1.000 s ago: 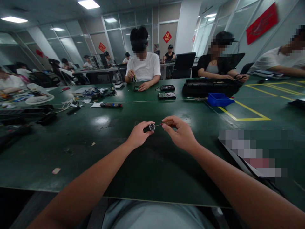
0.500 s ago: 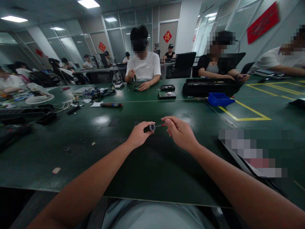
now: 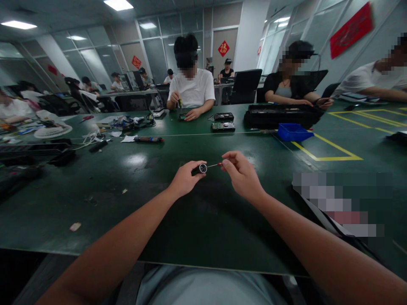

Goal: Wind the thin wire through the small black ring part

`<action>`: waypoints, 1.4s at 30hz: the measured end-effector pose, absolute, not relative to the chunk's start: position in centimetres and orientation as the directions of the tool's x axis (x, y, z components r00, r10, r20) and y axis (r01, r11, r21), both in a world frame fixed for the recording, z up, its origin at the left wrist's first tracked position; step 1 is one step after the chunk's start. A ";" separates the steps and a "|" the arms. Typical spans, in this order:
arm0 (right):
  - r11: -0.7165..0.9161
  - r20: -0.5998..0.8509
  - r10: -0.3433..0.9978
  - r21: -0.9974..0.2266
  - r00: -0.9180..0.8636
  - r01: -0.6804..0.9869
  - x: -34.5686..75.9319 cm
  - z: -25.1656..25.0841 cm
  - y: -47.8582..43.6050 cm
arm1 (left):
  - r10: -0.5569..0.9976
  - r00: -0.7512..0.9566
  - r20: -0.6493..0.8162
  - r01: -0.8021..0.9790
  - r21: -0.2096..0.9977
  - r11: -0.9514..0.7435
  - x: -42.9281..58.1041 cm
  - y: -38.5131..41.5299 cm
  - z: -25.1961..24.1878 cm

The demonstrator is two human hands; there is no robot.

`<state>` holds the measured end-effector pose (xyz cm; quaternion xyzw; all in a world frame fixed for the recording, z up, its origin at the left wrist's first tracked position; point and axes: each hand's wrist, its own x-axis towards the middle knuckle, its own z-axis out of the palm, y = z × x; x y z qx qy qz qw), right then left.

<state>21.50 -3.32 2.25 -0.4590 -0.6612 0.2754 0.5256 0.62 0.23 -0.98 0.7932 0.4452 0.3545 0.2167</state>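
Observation:
My left hand (image 3: 186, 178) is closed around a short black cylinder (image 3: 199, 169) with a silvery ring at its open end, which faces me and slightly right. Between thumb and fingers, my right hand (image 3: 241, 173) pinches the red handle of a thin screwdriver (image 3: 219, 164). Its metal shaft points left, and the tip meets the cylinder's ringed end; whether it goes inside I cannot tell. Both hands are above the green table (image 3: 197, 228), near its middle.
Across the table a person (image 3: 191, 91) works on a small board. Two hard drives (image 3: 223, 126) lie near that person, and a blue bin (image 3: 294, 132) stands to the right. Cables (image 3: 130, 123) and a dark rod-shaped part (image 3: 149, 139) lie at the left. Blurred-out papers (image 3: 337, 207) are at my right.
My right hand has shifted slightly and its fingers have rolled, so more of the screwdriver's red handle shows. My left hand and the black cylinder have hardly moved.

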 end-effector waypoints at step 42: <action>0.415 0.465 0.885 -0.793 0.002 0.447 21.5 2.6 -3.3 | 0.836 0.428 0.342 0.657 0.518 -0.548 0.3 0.3 -0.4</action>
